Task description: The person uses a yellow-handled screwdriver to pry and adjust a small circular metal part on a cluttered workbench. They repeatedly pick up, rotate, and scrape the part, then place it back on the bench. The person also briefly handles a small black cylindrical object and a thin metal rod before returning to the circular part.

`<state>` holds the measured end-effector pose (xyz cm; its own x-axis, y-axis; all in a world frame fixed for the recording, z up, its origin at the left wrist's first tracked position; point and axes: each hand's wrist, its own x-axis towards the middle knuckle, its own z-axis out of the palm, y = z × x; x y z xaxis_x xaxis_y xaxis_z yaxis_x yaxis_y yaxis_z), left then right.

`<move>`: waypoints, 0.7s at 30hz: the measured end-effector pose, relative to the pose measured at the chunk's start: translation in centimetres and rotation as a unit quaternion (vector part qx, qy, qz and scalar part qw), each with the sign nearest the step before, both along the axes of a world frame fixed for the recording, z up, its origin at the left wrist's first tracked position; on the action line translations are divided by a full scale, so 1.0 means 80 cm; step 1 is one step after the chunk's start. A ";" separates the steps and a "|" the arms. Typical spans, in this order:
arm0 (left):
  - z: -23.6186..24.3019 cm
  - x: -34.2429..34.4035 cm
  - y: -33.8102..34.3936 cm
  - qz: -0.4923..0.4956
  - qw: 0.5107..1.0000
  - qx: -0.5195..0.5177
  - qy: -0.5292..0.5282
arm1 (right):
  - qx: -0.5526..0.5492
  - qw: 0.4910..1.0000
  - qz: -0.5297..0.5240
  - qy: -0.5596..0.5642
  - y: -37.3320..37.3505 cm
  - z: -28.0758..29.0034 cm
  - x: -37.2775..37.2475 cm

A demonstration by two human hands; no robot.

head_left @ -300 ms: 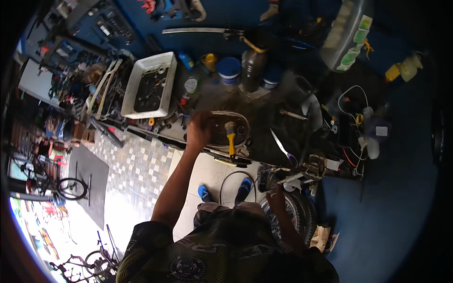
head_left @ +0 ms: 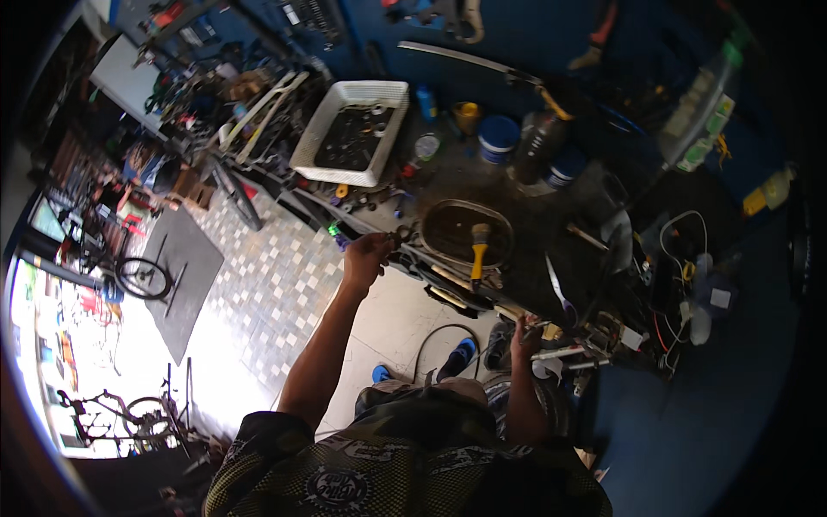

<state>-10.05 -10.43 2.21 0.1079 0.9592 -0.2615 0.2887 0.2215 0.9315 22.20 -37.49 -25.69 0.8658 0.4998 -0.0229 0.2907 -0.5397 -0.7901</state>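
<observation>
My left hand (head_left: 369,261) is at the bench's front edge, left of an oval tray (head_left: 424,226). Its fingers are pinched on a small dark ring-shaped part (head_left: 401,234). In the tray, which has a dark brown bottom, rests a brush (head_left: 478,257) with a yellow handle, bristles toward the back. My right hand (head_left: 523,341) is closed at the front edge, just left of the cluttered metal vise (head_left: 603,332). What its fingers hold is too dark and small to make out. A pair of scissors (head_left: 558,289) with purple handles lies between tray and vise.
A white plastic basket (head_left: 308,165) of small metal parts stands back left, with blue-and-white tubs (head_left: 499,138) behind the tray. Cables (head_left: 668,237) and a hammer-like tool (head_left: 588,237) lie at the right. A bicycle wheel (head_left: 551,405) stands below the vise.
The view has swung, shifting the bench rightward. My left hand has moved from the tray's left rim out to its left, the ring-shaped part now visible. My right hand has risen to the bench edge.
</observation>
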 end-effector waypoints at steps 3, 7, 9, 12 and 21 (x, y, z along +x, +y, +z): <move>-0.006 -0.083 -0.037 0.054 0.995 -0.067 -0.053 | 0.024 0.998 -0.016 0.052 0.022 0.013 0.010; -0.030 -0.193 -0.090 0.130 0.981 -0.099 -0.101 | 0.121 0.987 0.054 0.096 0.010 0.075 -0.003; -0.050 -0.247 -0.115 0.169 0.972 -0.118 -0.111 | 0.233 0.964 -0.009 0.129 0.017 0.119 -0.022; -0.080 -0.320 -0.151 0.226 0.953 -0.159 -0.126 | 0.204 0.977 0.019 -0.056 0.036 0.203 -0.059; -0.168 -0.501 -0.252 0.320 0.865 -0.158 -0.352 | 0.016 0.833 0.539 -0.126 0.138 0.330 -0.370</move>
<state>-50.15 -30.63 -11.24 -0.1803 0.7743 -0.6065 -0.6013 0.4012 0.6910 -7.41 -26.44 0.74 -0.1116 0.9866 0.1189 0.7513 0.1621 -0.6398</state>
